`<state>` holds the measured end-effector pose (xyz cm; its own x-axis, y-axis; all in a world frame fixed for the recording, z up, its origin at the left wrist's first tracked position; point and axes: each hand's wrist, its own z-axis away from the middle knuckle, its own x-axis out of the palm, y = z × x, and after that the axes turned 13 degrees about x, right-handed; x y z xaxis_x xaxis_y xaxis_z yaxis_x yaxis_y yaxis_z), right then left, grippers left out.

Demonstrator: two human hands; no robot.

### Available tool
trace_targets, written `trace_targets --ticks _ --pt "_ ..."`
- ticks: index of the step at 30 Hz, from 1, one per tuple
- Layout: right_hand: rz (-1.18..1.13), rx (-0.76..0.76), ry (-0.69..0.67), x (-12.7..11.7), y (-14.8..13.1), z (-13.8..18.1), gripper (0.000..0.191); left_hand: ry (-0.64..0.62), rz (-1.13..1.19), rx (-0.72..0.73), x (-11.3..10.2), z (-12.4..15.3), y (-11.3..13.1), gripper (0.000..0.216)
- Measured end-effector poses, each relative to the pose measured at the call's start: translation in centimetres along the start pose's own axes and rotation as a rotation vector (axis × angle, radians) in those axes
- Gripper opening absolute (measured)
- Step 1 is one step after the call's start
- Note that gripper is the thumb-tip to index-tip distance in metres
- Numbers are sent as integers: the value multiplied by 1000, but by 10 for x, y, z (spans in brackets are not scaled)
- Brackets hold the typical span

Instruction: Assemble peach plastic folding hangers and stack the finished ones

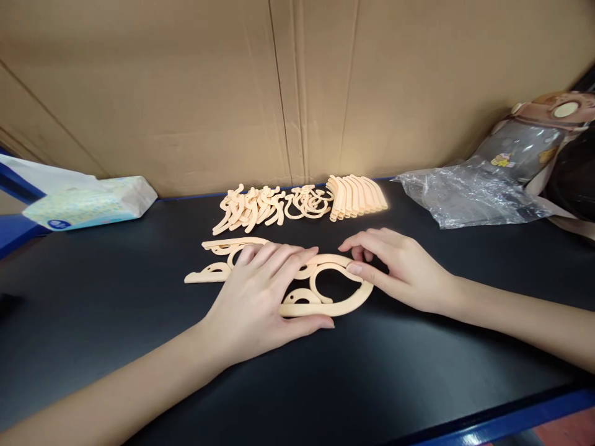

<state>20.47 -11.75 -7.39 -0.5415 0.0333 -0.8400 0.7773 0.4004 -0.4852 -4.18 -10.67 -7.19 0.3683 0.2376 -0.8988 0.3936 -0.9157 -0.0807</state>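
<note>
Pale peach folding hanger parts lie flat on the black table. Across their middle rests my left hand (264, 288), palm down, fingers stretched out and thumb extended along the near side, hiding what is under it. To its right shows a rounded hanger (346, 308) with curved inner pieces. My right hand (395, 266) has its thumb on the hanger's right end, with bent fingers on the far side. Slotted hanger arms (199, 277) stick out left of my left hand.
Behind lie a pile of curved hanger arms (246, 207), several hooks (309, 203) and a row of curved pieces (357, 195). A tissue pack (97, 201) is at left. Clear plastic wrap (478, 192) and a bottle (520, 145) stand right. Cardboard (209, 93) forms the back.
</note>
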Motion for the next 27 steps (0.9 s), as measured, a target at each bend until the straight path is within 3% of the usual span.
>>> trace_targets --ticks 4,7,10,27 --pt "-291 235 -182 -3 -3 -1 35 33 -24 -48 -3 0 0 65" --pt "-593 328 -340 -5 -6 -4 37 39 -40 -47 -4 -1 0 65" --pt "-757 382 -430 -5 -6 -5 36 30 -49 -53 -4 -1 0 65" --pt "-799 363 -420 -2 -3 -5 33 -13 -28 -57 -2 0 1 68"
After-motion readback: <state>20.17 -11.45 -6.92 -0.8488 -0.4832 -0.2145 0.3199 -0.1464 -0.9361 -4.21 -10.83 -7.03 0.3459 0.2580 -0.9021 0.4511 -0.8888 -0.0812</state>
